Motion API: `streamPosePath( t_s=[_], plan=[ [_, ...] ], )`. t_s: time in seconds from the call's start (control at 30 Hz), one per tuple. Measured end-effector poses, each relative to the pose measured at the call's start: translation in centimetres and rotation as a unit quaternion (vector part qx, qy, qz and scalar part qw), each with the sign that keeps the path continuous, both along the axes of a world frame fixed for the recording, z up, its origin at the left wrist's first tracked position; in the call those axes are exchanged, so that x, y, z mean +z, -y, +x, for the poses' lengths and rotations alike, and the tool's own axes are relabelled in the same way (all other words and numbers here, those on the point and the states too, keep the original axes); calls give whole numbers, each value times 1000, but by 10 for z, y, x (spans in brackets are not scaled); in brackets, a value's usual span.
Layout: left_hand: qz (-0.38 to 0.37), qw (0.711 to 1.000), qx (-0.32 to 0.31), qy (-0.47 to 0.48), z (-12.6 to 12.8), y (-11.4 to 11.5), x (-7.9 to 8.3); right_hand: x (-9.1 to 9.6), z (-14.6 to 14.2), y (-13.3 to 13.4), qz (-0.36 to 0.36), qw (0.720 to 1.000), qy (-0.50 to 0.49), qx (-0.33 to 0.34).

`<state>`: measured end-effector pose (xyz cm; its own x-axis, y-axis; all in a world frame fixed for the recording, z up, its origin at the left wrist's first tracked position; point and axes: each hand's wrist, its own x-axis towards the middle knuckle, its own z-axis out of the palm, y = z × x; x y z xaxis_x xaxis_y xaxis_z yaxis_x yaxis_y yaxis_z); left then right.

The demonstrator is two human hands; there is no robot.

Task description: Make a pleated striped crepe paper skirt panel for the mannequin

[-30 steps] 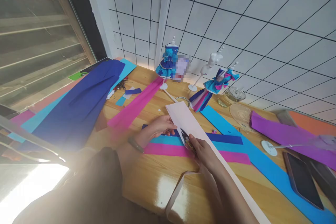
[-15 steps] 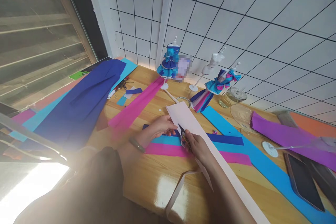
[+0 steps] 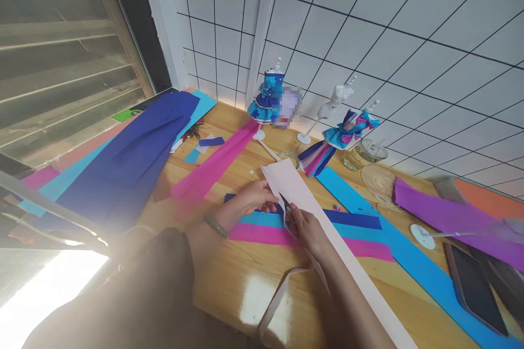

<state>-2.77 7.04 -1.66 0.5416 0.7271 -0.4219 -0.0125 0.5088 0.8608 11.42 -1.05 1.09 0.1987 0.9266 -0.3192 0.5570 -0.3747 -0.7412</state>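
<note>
My right hand (image 3: 310, 230) is closed around the handles of a small pair of scissors (image 3: 286, 204), whose blades lie at the left edge of a long pale pink crepe paper strip (image 3: 344, 237). Near the strip's far end, my left hand (image 3: 258, 197) pinches that same edge just left of the blades. A narrow cut ribbon of the pale paper (image 3: 275, 300) trails below my right hand and curls toward the table's front. Beneath the hands lie a dark blue strip (image 3: 354, 219), a light blue strip (image 3: 356, 235) and a pink strip (image 3: 366, 249), partly covered.
Small dress forms stand at the back, including a blue-dressed one (image 3: 268, 95), a bare white one (image 3: 336, 97) and one with bows (image 3: 347, 128). A tape roll (image 3: 290, 159) lies before them. Blue crepe sheets (image 3: 131, 147) spread left; a phone (image 3: 475, 289) lies right.
The view has shifted slightly, moving everything a little to the right in the picture. Both hands and the scissors stay at nearly the same spot on the pale strip.
</note>
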Motion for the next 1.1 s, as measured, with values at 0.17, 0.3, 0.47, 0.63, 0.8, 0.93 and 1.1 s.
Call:
streamPosePath(
  t_s=[0.17, 0.3, 0.47, 0.63, 0.8, 0.93, 1.1],
  plan=[
    [0, 1000, 1, 9, 0, 0, -3, -1, 1, -2, 5, 1000, 22, 5],
    [1, 1000, 2, 15, 0, 0, -5, 0, 2, -3, 9, 1000, 26, 6],
    [1, 1000, 5, 18, 0, -1, -8, 0, 1, -3, 9, 999, 32, 13],
    [-4, 1000, 8, 19, 0, -2, -9, 2, 0, -3, 21, 998, 58, 20],
    [-7, 1000, 9, 20, 0, -2, -9, 3, -1, -3, 27, 997, 64, 27],
    [-8, 1000, 6, 24, -1, -2, -8, -2, 0, -2, 41, 997, 68, 21],
    [-12, 1000, 2, 29, -2, -1, -4, -5, 5, 1, 34, 999, 39, 9]
  ],
)
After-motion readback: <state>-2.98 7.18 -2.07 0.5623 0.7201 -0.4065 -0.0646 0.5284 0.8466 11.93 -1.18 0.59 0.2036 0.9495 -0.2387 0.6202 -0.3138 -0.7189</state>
